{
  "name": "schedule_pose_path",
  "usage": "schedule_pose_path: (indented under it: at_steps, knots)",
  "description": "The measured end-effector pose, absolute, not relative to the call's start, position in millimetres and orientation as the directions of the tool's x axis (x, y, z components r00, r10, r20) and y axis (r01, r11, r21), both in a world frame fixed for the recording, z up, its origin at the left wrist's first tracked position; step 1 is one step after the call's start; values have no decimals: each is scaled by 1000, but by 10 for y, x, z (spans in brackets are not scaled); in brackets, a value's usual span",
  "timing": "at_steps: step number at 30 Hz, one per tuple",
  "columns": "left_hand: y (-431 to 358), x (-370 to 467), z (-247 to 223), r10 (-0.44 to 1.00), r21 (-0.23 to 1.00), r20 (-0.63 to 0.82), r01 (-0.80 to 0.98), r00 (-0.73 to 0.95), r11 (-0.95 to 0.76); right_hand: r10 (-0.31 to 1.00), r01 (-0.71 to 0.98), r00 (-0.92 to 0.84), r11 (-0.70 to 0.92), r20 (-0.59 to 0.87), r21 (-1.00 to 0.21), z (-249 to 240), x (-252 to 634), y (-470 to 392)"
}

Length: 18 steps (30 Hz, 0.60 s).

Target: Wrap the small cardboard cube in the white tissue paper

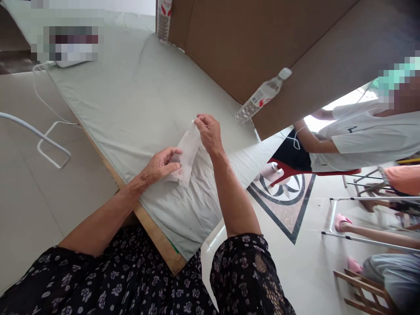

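Observation:
A thin white sheet [189,153], like tissue or fine cloth, is spread between my two hands above the table corner. Its exact kind cannot be made out. My right hand [210,133] pinches the sheet's upper corner between thumb and fingertips. At its lower left edge, my left hand [160,166] grips the sheet, thumb lying on top and part of the fingers hidden. A few small reddish-brown marks show near the left thumb. Beneath both hands lies a pale grey-green tablecloth [131,105], wrinkled close to the corner.
A large brown cardboard panel [226,48] stands along the far side. Beside it are a clear bottle [262,96] and another bottle [163,22]. A white device [77,57] with a cable sits at upper left. A person in a white shirt [357,131] sits at right.

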State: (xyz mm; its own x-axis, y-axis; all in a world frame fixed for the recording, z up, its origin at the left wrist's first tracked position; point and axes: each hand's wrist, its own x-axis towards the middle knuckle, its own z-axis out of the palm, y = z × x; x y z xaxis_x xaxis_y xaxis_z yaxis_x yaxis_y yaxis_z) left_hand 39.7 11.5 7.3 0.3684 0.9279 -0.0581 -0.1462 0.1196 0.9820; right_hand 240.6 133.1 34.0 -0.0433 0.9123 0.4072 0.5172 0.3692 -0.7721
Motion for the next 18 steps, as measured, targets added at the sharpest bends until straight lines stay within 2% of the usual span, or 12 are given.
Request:
schedule_pose_path:
  at_steps: [4,6,9,12,15,18]
  knots:
    - [116,411,94,942,966,-92,-202,322,163,905,536,170,247,390,-807,398,2403,914]
    - [114,410,90,948,960,-95,-225,304,168,933,558,116,223,342,-799,430,2359,613]
    - [109,403,76,958,955,-99,-246,269,167,983,680,-40,158,179,-716,428,2238,257]
    - [107,400,67,967,938,-103,-301,233,172,994,747,-53,106,100,-657,356,2148,155]
    - [123,397,62,977,924,-95,-349,191,158,989,633,16,105,149,-767,263,2185,214]
    - [169,391,41,990,916,-86,-383,108,121,973,325,156,113,172,-939,181,2306,262]
